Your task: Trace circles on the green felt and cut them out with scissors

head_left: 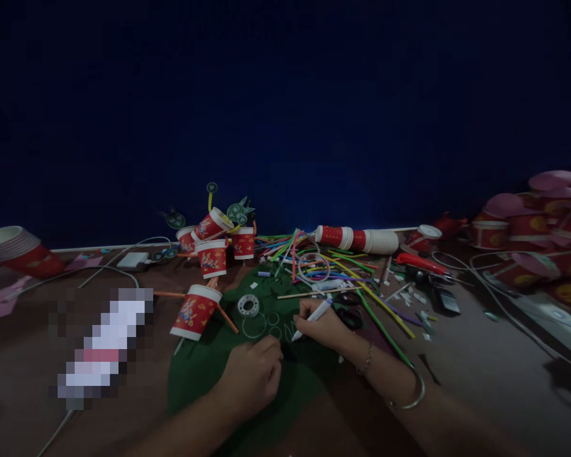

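Note:
A dark green sheet (204,374) lies on the brown table in front of me, with white circles drawn on it. My right hand (321,327) is closed round a white marker (314,316) whose tip touches the sheet beside the circles. My left hand (250,374) rests on the sheet with its fingers curled, pressing something small and dark that I cannot make out. A white tape roll (248,305) lies on the sheet just beyond the circles.
Red paper cups (196,312) on sticks stand and lie behind the sheet. Several coloured straws (323,260) are heaped at centre, with stacked cups (356,239) behind. Red-handled pliers (421,263), paper scraps and cables lie right. More cups are stacked at far right (547,228) and far left (14,251).

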`<state>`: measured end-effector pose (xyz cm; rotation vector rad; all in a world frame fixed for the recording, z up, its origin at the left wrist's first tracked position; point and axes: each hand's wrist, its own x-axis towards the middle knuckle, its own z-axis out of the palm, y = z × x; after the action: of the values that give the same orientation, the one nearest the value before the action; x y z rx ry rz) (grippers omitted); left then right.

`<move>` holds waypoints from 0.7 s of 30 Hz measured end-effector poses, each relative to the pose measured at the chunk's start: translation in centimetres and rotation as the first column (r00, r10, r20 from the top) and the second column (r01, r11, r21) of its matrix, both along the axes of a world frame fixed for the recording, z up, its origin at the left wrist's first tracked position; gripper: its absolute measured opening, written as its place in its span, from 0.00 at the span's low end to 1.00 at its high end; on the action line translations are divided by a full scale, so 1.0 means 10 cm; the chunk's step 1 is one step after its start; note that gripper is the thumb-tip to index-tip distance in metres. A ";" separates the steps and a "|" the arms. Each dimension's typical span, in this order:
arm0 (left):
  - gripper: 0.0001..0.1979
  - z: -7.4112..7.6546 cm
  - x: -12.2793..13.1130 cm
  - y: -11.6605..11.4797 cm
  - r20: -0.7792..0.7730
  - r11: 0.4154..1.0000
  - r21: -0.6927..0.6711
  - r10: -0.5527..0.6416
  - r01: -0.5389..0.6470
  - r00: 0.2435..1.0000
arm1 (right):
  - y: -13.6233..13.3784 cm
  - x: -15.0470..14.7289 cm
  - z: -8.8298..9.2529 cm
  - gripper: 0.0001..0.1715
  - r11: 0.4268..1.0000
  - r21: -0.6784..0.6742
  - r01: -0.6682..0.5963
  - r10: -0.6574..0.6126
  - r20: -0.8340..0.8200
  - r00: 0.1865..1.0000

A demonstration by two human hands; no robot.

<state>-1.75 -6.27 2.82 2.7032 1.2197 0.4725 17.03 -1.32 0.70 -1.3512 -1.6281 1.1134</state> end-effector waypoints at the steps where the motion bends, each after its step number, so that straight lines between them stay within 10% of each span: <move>1: 0.11 0.00 0.00 0.00 0.001 1.000 0.002 0.000 0.000 1.000 | 0.00 0.00 0.00 0.12 1.000 0.002 -0.001 0.001 0.007 1.000; 21: 0.11 0.01 0.00 0.00 0.004 1.000 0.001 -0.003 0.003 1.000 | 0.02 -0.02 0.01 0.14 0.993 0.089 0.074 -0.078 0.039 0.996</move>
<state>-1.71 -6.31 2.89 2.7035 1.2148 0.4778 16.79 -1.14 0.76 -1.3760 -1.6225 0.9636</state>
